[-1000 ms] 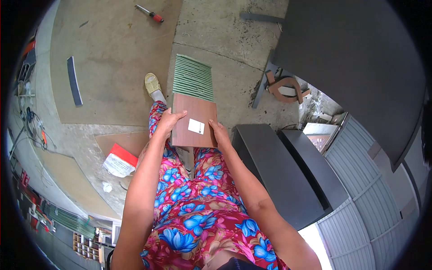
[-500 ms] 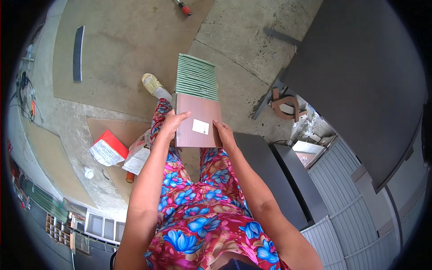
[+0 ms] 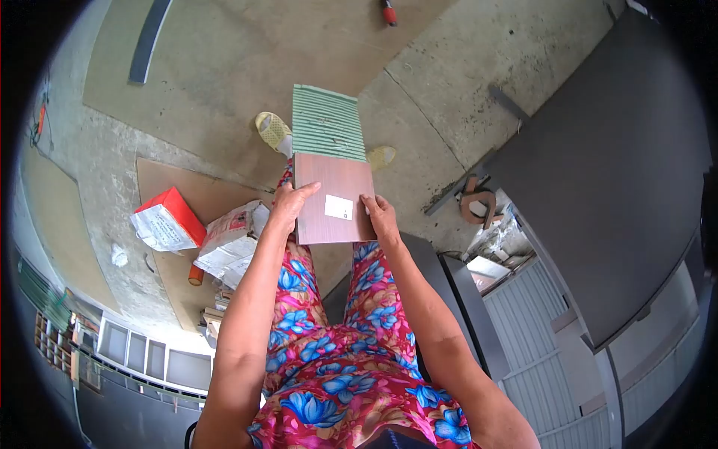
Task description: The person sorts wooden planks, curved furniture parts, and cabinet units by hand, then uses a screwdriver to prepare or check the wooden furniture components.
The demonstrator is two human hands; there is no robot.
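Between my hands is a stack of wood-grain boards [image 3: 333,176], held in front of my legs. Its pinkish-brown top face carries a white label [image 3: 339,207], and the far side shows rows of green ridged edges [image 3: 327,123]. My left hand [image 3: 290,206] grips the left side, thumb laid over the top face and the other fingers hidden behind. On the opposite side my right hand [image 3: 381,218] is closed around the edge, with fingertips close to the label.
To the left lie a red and white box [image 3: 169,221] and a worn carton [image 3: 233,238] by a cardboard sheet. A large dark panel [image 3: 606,179] stands at the right, near brown curved pieces [image 3: 477,203]. A dark strip [image 3: 149,41] and a red-handled tool [image 3: 389,13] are on the floor.
My view has turned and shifted, so the floor items sit elsewhere and a second slipper shows beyond the stack. Both hands keep their hold on the boards.
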